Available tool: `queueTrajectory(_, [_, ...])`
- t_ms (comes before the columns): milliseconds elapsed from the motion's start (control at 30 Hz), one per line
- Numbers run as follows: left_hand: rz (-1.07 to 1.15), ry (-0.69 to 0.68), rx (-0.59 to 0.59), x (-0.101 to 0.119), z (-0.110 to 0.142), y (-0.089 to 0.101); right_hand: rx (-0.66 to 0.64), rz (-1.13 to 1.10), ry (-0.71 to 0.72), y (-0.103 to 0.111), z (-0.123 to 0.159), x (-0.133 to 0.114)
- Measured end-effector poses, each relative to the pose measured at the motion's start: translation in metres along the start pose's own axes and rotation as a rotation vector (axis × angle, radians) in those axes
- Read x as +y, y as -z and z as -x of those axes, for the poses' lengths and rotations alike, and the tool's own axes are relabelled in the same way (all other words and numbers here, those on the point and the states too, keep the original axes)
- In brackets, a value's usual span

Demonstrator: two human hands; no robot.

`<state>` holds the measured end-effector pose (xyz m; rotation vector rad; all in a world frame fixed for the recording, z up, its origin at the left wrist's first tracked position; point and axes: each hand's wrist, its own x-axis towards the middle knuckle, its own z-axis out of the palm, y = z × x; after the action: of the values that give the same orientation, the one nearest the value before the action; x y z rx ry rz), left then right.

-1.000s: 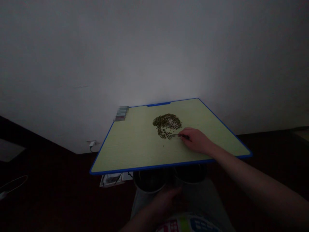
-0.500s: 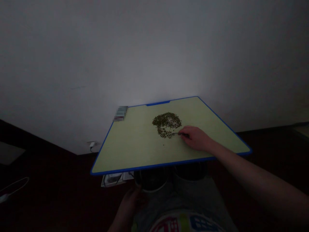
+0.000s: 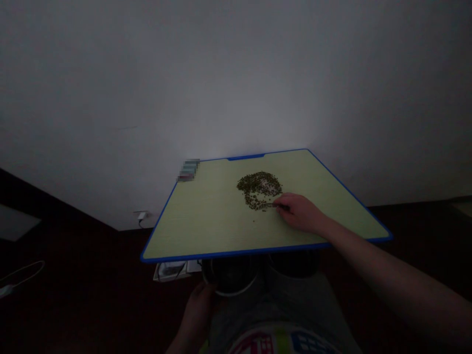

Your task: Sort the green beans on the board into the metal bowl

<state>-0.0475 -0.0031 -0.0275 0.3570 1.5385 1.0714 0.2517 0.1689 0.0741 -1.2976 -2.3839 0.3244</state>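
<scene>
A pale green table top (image 3: 206,221) with a blue rim stands before a white wall. A ring-shaped heap of small dark green beans (image 3: 259,189) lies on it. My right hand (image 3: 302,212) rests on the top just right of the heap, fingers pinched on a thin metal tool (image 3: 272,205) whose tip touches the beans. My left hand (image 3: 197,305) is low in the dark under the table's near edge, against the left side of a round dark bowl (image 3: 228,278). Its fingers are too dim to read.
A second round bowl (image 3: 293,263) sits under the table to the right. A white box (image 3: 173,270) lies on the floor at the left. A plug and cable (image 3: 140,216) hang at the wall. A small blurred patch (image 3: 188,170) marks the table's far left corner.
My left hand has moved from the middle, between the bowls, to the left side of the left bowl. My right hand has barely shifted beside the beans.
</scene>
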Motion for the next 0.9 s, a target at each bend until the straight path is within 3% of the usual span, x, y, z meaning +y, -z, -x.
queueTrajectory(500, [0.183, 0.061, -0.135, 0.016, 0.032, -0.009, 0.018, -0.018, -0.010, 0.000, -0.001, 0.001])
queueTrajectory(900, [0.168, 0.078, -0.142, 0.015, 0.039, -0.013, 0.012, -0.041, 0.019, -0.005, -0.004, -0.001])
